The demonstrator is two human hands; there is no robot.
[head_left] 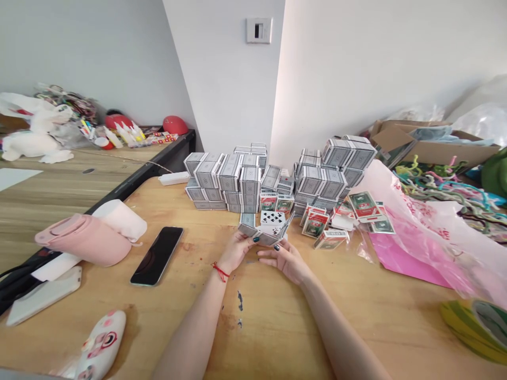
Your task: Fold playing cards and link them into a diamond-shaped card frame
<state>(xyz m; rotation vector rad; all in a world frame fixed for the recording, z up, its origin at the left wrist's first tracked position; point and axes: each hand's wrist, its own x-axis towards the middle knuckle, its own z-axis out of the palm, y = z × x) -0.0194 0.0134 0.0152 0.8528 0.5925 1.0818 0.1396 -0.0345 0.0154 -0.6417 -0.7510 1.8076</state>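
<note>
Wooden counter carries grey-backed blocks, before which bent playing cards sit pinched in the left hand's fingers, the right hand's parted at their edge; shaping appears under way, calling for steady alignment.

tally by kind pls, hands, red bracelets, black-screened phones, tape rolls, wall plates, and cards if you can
Hands (left, right): 2
Red bracelet: 1
Black-screened phone: 1
Tape roll: 1
Wall plate: 1
Total: 6
Cards overlap too much to count, so they are left out.
</note>
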